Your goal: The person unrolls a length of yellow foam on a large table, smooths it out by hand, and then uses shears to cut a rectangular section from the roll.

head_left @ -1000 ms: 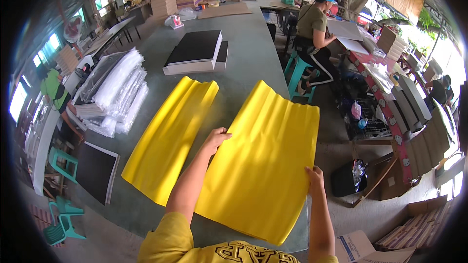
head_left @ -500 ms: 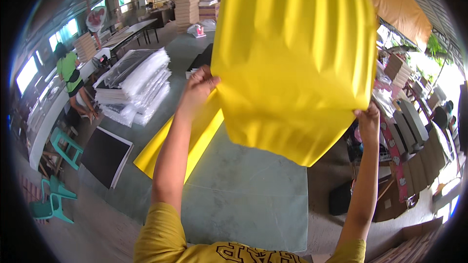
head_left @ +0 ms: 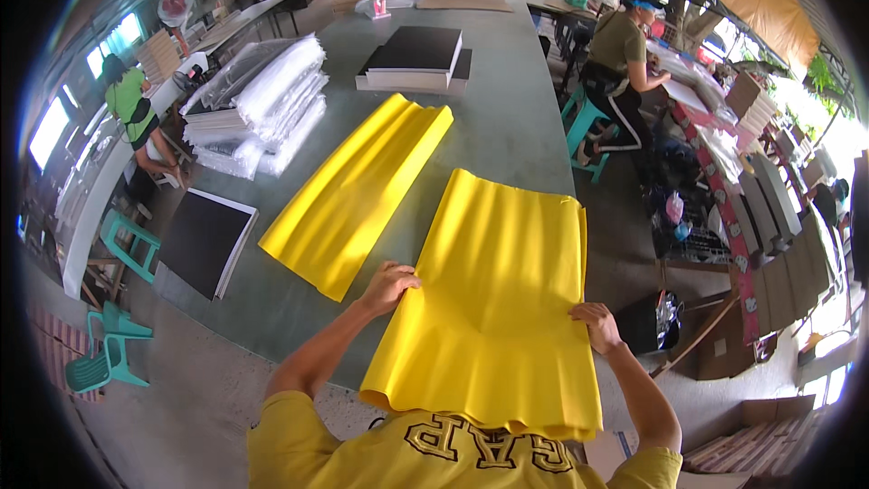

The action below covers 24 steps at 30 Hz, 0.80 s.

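Note:
A large yellow sheet (head_left: 493,281), wavy and limp, lies partly over the table's near right part, its near end reaching my shirt. My left hand (head_left: 390,287) pinches its left edge, and my right hand (head_left: 597,326) grips the right edge about level with it. Just left of the sheet, a second yellow sheet (head_left: 358,195), narrower and rippled, lies slanted on the grey-green table (head_left: 507,140). Neither hand touches that one.
Plastic-wrapped stacks (head_left: 258,109) stand at the table's left, with black-covered boards (head_left: 416,52) farther back and another black stack (head_left: 208,240) at the left edge. A person (head_left: 625,63) sits on a green stool at the right; another person (head_left: 136,113) is far left.
The held sheet has come down from in front of my view onto the table, and both hands have lowered with it. The boards behind and the seated person now show.

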Available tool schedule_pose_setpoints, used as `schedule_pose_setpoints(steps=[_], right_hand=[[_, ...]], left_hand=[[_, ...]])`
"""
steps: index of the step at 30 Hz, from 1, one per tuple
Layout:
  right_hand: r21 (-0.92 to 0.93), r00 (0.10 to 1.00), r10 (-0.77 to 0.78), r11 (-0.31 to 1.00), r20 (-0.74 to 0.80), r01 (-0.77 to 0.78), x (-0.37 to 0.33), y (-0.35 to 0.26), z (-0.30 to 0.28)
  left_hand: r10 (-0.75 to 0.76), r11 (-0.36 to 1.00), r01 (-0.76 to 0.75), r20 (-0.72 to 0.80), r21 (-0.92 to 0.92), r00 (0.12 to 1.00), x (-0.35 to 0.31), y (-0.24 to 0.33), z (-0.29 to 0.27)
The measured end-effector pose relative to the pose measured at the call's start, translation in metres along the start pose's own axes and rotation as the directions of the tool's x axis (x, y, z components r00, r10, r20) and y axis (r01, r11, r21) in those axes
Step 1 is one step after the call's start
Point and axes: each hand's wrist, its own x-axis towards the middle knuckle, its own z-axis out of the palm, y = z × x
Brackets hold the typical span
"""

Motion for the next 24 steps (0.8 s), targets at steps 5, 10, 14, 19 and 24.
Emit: schedule_pose_setpoints(steps=[5, 10, 14, 19, 24], right_hand=[[-0.249, 0.97, 0.04, 0.968, 0.241, 0.022, -0.029, -0.031, -0.004], [-0.275, 0.884, 0.179, 0.959, 0.433, -0.06, -0.044, -0.054, -0.003], [-0.18, 0.879, 0.185, 0.977, 0.44, -0.116, -0.038, -0.037, -0.007], [0.003, 0.906, 0.205, 0.975, 0.372, -0.222, -0.052, -0.019, -0.004], [0.339, 0.77, 0.636, 0.735, -0.047, -0.587, -0.004, 0.011, 0.007]], left_hand=[[0.159, 0.949, -0.173, 0.074, 0.264, 0.984, -0.018, 0.04, -0.024], [0.262, 0.959, -0.274, 0.141, 0.073, 0.955, -0.046, 0.039, -0.016], [0.201, 0.961, -0.165, 0.15, -0.222, 0.968, -0.028, 0.022, -0.019], [-0.146, 0.946, 0.215, 0.275, -0.242, 0.95, -0.02, 0.038, -0.017], [0.069, 0.982, 0.037, 0.534, -0.186, 0.842, -0.005, 0.022, -0.042]])
